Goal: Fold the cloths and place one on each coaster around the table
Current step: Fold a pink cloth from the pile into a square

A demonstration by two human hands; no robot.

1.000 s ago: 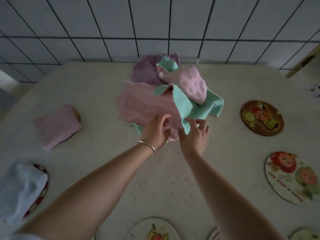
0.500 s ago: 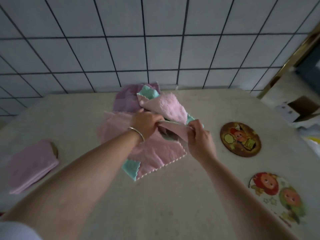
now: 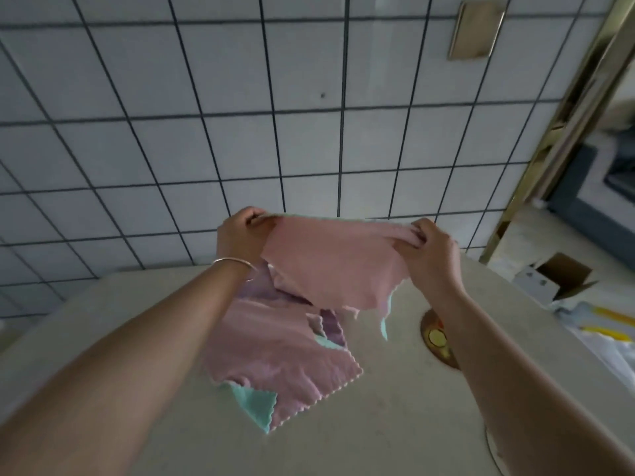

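Above the surface point(image 3: 395, 424), a pink cloth point(image 3: 336, 259) hangs stretched between both hands. Left hand point(image 3: 242, 237) pinches the cloth's upper left corner, fingers curled round the edge; silver bangle point(image 3: 233, 261) on that wrist. Right hand point(image 3: 431, 250) grips the upper right corner, fabric bunched in the fingers. Beneath, a loose pile of pink, lilac and teal cloths point(image 3: 275, 355) lies on the surface. One coaster point(image 3: 434, 338) shows partly behind the right forearm, bare.

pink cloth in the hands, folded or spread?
Spread. The left hand and right hand pinch the pink cloth at its top corners; it hangs open.
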